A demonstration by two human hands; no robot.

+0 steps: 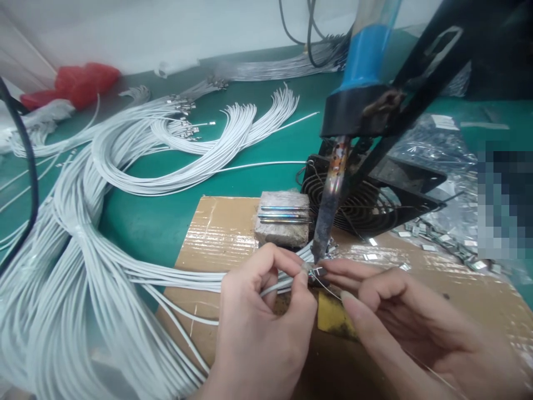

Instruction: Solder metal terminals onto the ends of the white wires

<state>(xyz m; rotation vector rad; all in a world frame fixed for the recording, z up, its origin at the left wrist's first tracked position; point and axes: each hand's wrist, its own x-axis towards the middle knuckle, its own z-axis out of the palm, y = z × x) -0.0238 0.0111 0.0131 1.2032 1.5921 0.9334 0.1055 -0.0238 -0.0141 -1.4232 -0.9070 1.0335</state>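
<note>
Under the tip of a soldering iron (327,216) with a blue handle (366,55), my two hands meet. My left hand (266,316) pinches the end of a white cable (272,288) between thumb and forefinger. Close on the right, my right hand (400,311) has its fingertips at a small dark connector piece (318,271), and a thin wire (328,289) runs from there past its thumb and across the palm. The wire ends at the joint are too small to make out. More white cables (187,276) lead in from the left behind my left hand.
Large bundles of white cable (83,222) cover the left. Behind the cardboard (225,222) stands a black fan (358,194); a grey block (283,228) with metal rods lies left of the iron. Small metal connectors (445,239) and plastic bags (433,144) are at right. A yellow sponge (333,315) lies below.
</note>
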